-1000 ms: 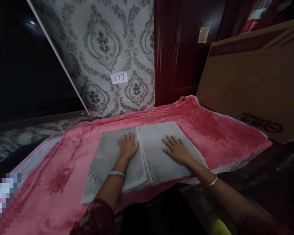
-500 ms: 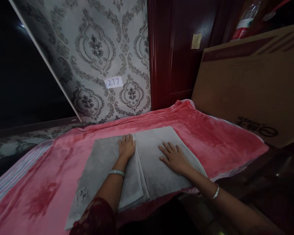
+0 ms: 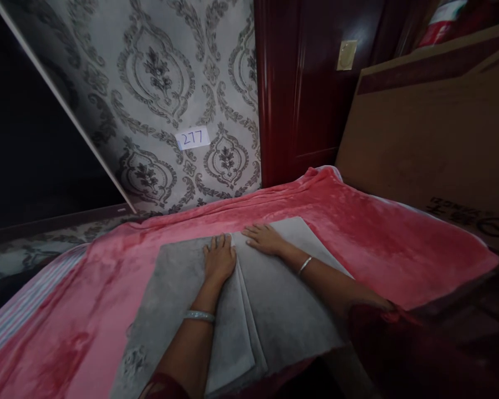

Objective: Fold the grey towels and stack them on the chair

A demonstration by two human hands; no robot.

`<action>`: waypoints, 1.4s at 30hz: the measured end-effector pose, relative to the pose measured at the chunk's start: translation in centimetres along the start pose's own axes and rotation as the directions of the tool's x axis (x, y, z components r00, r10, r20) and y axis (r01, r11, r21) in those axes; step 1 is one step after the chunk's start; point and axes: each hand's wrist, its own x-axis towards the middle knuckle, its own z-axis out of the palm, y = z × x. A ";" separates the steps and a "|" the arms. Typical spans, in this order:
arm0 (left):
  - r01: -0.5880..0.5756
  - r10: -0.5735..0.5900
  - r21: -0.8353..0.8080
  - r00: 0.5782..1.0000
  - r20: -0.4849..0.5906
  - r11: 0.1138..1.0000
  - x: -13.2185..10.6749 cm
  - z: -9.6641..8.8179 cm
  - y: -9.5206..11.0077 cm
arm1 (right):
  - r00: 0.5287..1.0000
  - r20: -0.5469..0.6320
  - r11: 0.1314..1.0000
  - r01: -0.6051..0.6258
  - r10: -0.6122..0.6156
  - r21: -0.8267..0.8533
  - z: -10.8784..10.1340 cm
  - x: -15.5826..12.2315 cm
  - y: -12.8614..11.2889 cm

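A grey cloth (image 3: 291,310), soft like a towel, lies spread on a pink-red blanket (image 3: 382,244). Folded layers run down its middle, and a small dark pattern marks its lower left part. My left hand (image 3: 220,259) rests flat at the top end of the fold, fingers spread, a bangle on the wrist. Just right of it, my right hand (image 3: 266,238) lies flat on the upper part of the cloth, fingers stretched to the left. Neither hand grips anything.
Patterned wallpaper with a paper label (image 3: 192,137) reading 277 stands behind the blanket. A dark screen (image 3: 37,122) is on the left. A large cardboard box (image 3: 432,122) leans at the right, beside a dark red door (image 3: 303,83).
My right hand has slid up and left across the cloth, close to my left hand. My left hand stays at the fold. The view has shifted slightly.
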 end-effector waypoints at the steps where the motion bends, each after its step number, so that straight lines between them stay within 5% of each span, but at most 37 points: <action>1: -0.001 0.001 0.000 1.000 0.002 1.000 0.0 0.0 0.0 | 1.000 0.001 1.000 -0.027 0.027 -0.005 -0.1 0.3 0.8; 7: 0.009 -0.008 -0.015 0.999 0.032 1.000 0.3 -0.1 -0.1 | 0.970 -0.006 0.969 -0.243 0.243 -0.048 -0.9 1.4 4.2; 12: 0.000 0.001 -0.026 1.000 0.012 1.000 0.6 0.4 -0.3 | 0.940 -0.002 0.937 -0.342 0.342 -0.070 -1.9 1.1 3.7; 19: 0.007 -0.007 -0.019 1.000 0.022 1.000 0.4 -0.3 0.1 | 0.998 -0.054 0.996 -0.043 0.038 -0.084 -1.2 -3.7 1.9; 21: 0.008 -0.007 -0.016 1.000 0.017 1.000 0.3 -0.5 0.2 | 0.983 -0.039 0.980 -0.181 0.179 -0.078 -1.5 -4.9 4.0; 24: 0.009 -0.009 -0.008 1.000 0.011 1.000 0.3 -0.6 0.2 | 0.890 -0.041 0.888 -0.456 0.454 -0.058 -2.4 -6.6 8.4; 29: -0.001 0.001 0.005 1.000 -0.002 1.000 0.5 -0.4 0.0 | 0.800 -0.050 0.801 -0.599 0.598 0.003 -3.5 -8.9 12.4; 33: -0.005 0.005 -0.002 1.000 -0.011 1.000 0.5 -0.5 0.1 | 0.762 -0.084 0.766 -0.642 0.642 0.029 -4.0 -10.8 8.3; 35: -0.008 0.008 -0.011 1.000 -0.020 1.000 0.4 -0.6 0.2 | 0.844 -0.144 0.852 -0.523 0.516 -0.010 -3.4 -12.4 4.0; 38: -0.018 0.017 -0.039 0.999 -0.035 0.999 0.4 -0.8 0.3 | 0.987 -0.080 0.989 -0.141 0.137 -0.049 -1.4 -15.7 -2.1; 40: -0.018 0.016 -0.054 0.999 -0.038 0.998 0.4 -1.0 0.4 | 0.996 -0.057 0.996 -0.072 0.069 -0.047 -0.2 -18.0 -4.0; 42: -0.013 0.011 -0.065 0.999 -0.037 0.998 0.4 -1.1 0.4 | 0.980 -0.081 0.982 -0.184 0.180 -0.051 0.4 -20.1 -3.3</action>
